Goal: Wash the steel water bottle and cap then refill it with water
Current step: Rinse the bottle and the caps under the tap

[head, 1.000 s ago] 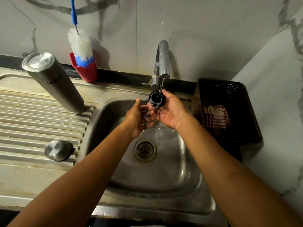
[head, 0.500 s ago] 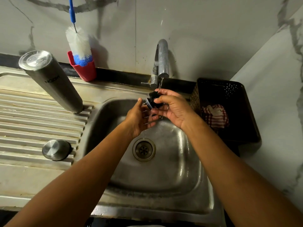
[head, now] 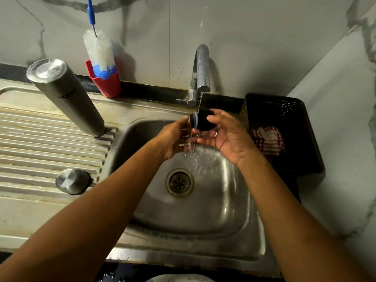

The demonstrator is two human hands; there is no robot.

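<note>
1. The steel bottle (head: 67, 97) stands upside down on the ribbed drainboard (head: 40, 143), far left of the tap (head: 200, 74); a round steel cap (head: 72, 181) lies there too, nearer to the person.
2. The left hand (head: 173, 139) is just below and left of the tap, fingers half curled and holding nothing, touching the rim of the black stopper (head: 201, 120).
3. The right hand (head: 230, 137), right of the tap, has its fingers clamped on the stopper.
4. The stopper lies sideways under the water stream, long axis left to right, rim toward the left hand.
5. I judge the right hand is better placed to turn it.
</note>
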